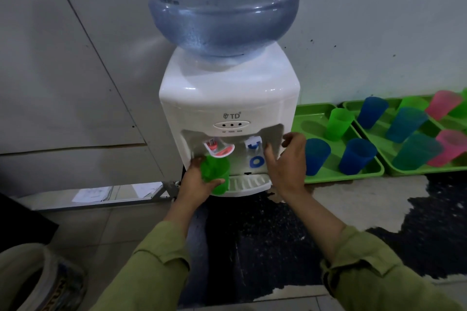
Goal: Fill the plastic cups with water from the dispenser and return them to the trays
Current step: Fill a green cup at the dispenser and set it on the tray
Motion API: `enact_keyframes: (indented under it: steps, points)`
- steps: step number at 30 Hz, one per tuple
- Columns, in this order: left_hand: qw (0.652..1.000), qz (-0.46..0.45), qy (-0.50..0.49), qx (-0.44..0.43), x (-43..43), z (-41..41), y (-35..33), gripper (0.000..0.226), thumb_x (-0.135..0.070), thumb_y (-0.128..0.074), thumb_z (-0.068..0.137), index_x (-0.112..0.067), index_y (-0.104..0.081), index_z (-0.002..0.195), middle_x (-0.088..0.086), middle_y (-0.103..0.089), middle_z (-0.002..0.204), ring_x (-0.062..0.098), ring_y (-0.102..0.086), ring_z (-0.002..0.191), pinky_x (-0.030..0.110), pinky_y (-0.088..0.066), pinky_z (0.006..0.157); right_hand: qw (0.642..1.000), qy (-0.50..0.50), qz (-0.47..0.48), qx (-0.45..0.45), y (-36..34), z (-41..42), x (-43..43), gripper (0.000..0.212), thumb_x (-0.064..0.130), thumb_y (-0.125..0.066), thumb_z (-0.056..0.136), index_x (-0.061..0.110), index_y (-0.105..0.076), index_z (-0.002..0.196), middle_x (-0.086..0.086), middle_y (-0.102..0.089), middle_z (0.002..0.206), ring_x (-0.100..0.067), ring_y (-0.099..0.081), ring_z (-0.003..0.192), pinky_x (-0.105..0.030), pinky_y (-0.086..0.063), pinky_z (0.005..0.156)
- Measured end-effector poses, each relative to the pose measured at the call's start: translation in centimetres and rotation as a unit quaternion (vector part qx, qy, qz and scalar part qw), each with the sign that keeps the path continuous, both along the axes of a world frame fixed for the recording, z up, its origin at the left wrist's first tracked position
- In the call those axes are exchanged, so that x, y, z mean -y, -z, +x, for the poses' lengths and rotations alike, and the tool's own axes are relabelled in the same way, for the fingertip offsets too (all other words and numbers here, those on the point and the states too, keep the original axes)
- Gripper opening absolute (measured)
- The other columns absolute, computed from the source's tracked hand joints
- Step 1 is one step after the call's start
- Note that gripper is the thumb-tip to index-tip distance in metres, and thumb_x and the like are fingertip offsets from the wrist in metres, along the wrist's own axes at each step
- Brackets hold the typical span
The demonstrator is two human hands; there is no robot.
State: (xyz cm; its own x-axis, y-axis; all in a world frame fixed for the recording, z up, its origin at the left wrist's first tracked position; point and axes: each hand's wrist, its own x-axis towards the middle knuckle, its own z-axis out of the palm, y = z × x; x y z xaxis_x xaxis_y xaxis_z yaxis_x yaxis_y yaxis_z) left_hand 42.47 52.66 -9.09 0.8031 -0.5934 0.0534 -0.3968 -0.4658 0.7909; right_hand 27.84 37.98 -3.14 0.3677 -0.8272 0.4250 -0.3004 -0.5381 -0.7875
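One green cup [218, 171], gripped upright in my left hand [195, 182], sits below the red tap [218, 149]; my empty, loose-fingered right hand [286, 164] flanks the blue tap [253, 144].

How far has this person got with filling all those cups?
Done: unclear; several cups stand on the green trays, but whether they hold water cannot be told. In hand: the left hand holds a green cup under the red tap; the right hand hangs open beside the blue tap. Left: fill this cup and return it to a tray.
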Motion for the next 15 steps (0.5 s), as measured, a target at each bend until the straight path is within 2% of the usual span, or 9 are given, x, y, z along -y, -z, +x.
enact_keyframes:
  steps: [2, 4, 6, 9, 12, 15]
  points:
    - [1.000, 0.007, -0.003, -0.002, 0.1, -0.2, -0.3, 0.073, -0.017, -0.085, 0.063, -0.007, -0.046, 0.124, 0.011, -0.059, 0.121, 0.026, -0.056, 0.111, 0.024, -0.040, 0.090, 0.997, -0.050, 0.035, -0.035, -0.9, 0.4, -1.4, 0.025, 0.036, -0.059, 0.088, 0.012, -0.051, 0.090, -0.002, -0.056, 0.083, -0.015, -0.050, 0.070, -0.027, -0.036, 0.058]
    - [1.000, -0.001, -0.005, -0.011, 0.2, -0.2, -0.4, 0.074, -0.016, -0.086, 0.061, -0.007, -0.046, 0.122, 0.011, -0.060, 0.119, 0.028, -0.057, 0.110, 0.028, -0.043, 0.091, 0.986, -0.124, 0.074, -0.083, -1.8, 1.2, -2.5, 0.033, 0.045, -0.051, 0.091, 0.017, -0.052, 0.073, 0.002, -0.058, 0.068, -0.014, -0.053, 0.062, -0.027, -0.035, 0.053]
    - [1.000, -0.009, -0.007, -0.018, 0.0, -0.4, -0.5, 0.078, -0.021, -0.087, 0.057, -0.009, -0.045, 0.121, 0.011, -0.061, 0.116, 0.030, -0.058, 0.107, 0.038, -0.047, 0.092, 0.975, -0.167, 0.126, -0.079, -2.4, 2.3, -3.3, 0.041, 0.050, -0.050, 0.090, 0.018, -0.054, 0.065, 0.001, -0.060, 0.063, -0.016, -0.058, 0.062, -0.030, -0.042, 0.057]
    - [1.000, -0.011, -0.003, -0.019, -0.2, -0.5, -0.6, 0.077, -0.031, -0.081, 0.054, -0.010, -0.046, 0.118, 0.010, -0.062, 0.112, 0.029, -0.060, 0.103, 0.040, -0.049, 0.088, 0.965, -0.166, 0.185, -0.087, -2.4, 3.9, -3.6, 0.034, 0.039, -0.055, 0.087, 0.012, -0.061, 0.069, -0.003, -0.065, 0.068, -0.021, -0.060, 0.070, -0.031, -0.046, 0.068]
    - [0.999, -0.038, -0.002, -0.032, -0.2, -0.5, -0.5, 0.083, -0.046, -0.078, 0.049, -0.011, -0.047, 0.118, 0.007, -0.062, 0.112, 0.023, -0.060, 0.102, 0.036, -0.049, 0.089, 0.960, -0.165, 0.213, -0.083, -1.9, 4.5, -3.7, 0.018, 0.023, -0.058, 0.082, 0.010, -0.064, 0.071, -0.001, -0.061, 0.066, -0.017, -0.055, 0.067, -0.028, -0.042, 0.066]
    - [0.998, -0.042, -0.012, -0.052, -0.3, -0.5, -0.1, 0.076, -0.042, -0.080, 0.049, -0.018, -0.047, 0.112, 0.007, -0.064, 0.112, 0.024, -0.062, 0.102, 0.041, -0.050, 0.089, 0.955, -0.175, 0.217, -0.098, -1.1, 4.2, -3.9, 0.017, 0.020, -0.059, 0.082, 0.005, -0.066, 0.080, -0.006, -0.064, 0.073, -0.018, -0.056, 0.070, -0.028, -0.044, 0.066]
